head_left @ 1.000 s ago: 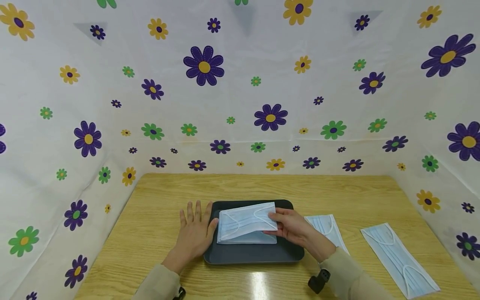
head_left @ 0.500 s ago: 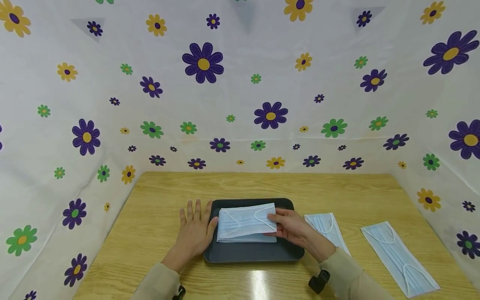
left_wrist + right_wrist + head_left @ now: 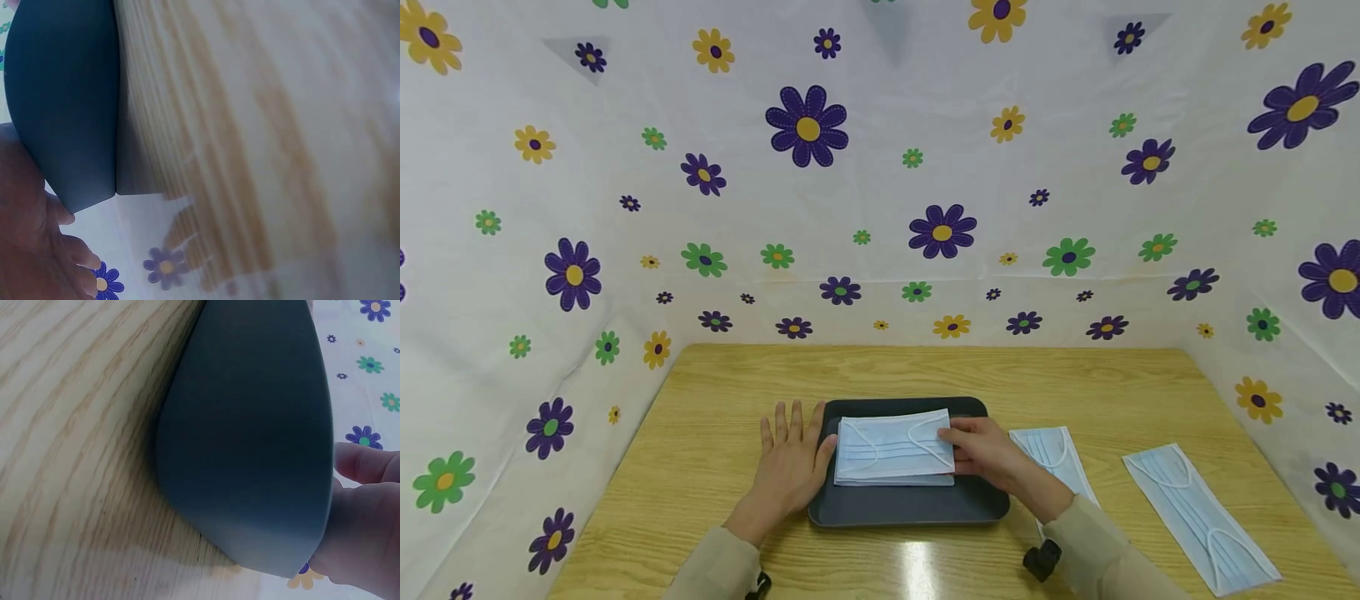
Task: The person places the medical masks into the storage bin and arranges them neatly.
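A dark grey tray [image 3: 910,512] stands on the wooden table, and a small stack of pale blue face masks [image 3: 895,481] lies in it. My right hand [image 3: 988,450] pinches the right end of the top face mask [image 3: 880,450], thumb above and fingers beneath. That mask lies almost flat over the others, its white ear loops on top. At the tray's left edge my left hand [image 3: 786,467] has its fingers spread and straight, the thumb against the rim. In both wrist views the tray's outer wall [image 3: 65,100] hides the masks.
Right of the tray, one face mask [image 3: 1060,458] lies partly under my right forearm. Another face mask [image 3: 1198,517] lies slanted farther right on the table [image 3: 737,375]. White flower-printed cloth [image 3: 880,192] stands round the back and sides.
The top mask in my right hand has come down flatter onto the stack, its lower edge sinking towards the masks beneath. My left hand stays at the tray's left edge.
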A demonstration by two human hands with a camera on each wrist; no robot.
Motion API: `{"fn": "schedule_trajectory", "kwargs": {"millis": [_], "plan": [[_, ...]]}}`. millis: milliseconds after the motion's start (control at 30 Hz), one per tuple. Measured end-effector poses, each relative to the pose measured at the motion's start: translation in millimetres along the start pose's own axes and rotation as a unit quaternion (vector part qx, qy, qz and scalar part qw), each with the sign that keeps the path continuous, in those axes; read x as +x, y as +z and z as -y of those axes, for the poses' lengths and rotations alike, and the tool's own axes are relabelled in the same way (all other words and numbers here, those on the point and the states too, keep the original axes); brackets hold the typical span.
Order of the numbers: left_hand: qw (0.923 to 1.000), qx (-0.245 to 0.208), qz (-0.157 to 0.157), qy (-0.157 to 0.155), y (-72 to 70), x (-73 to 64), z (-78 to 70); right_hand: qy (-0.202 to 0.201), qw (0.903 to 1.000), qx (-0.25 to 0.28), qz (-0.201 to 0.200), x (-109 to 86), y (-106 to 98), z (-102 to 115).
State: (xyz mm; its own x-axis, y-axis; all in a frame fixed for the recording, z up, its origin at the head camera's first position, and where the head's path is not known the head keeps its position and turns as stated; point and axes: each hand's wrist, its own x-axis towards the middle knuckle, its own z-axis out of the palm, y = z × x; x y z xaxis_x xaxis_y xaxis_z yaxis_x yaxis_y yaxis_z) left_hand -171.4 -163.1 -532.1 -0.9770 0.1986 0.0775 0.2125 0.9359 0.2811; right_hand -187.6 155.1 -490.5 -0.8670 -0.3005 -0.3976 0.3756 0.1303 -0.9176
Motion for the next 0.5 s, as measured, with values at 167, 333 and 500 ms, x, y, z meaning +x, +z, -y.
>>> {"fn": "schedule_trajectory", "kwargs": {"millis": [167, 333, 500], "plan": [[1.0, 0.0, 0.002, -0.001, -1.1, -0.5, -0.8, 0.011, 0.9995, -0.019, -0.021, -1.8, -2.7, -0.7], [1.0, -0.007, 0.007, 0.0, -2.4, -1.4, -1.2, 0.007, 0.9985, -0.045, -0.03, -5.4, -5.0, 0.4], [1.0, -0.002, 0.006, 0.0, -2.0, -0.2, -0.5, -0.006, 0.9975, -0.061, -0.034, -12.0, -9.4, 4.4]]}}
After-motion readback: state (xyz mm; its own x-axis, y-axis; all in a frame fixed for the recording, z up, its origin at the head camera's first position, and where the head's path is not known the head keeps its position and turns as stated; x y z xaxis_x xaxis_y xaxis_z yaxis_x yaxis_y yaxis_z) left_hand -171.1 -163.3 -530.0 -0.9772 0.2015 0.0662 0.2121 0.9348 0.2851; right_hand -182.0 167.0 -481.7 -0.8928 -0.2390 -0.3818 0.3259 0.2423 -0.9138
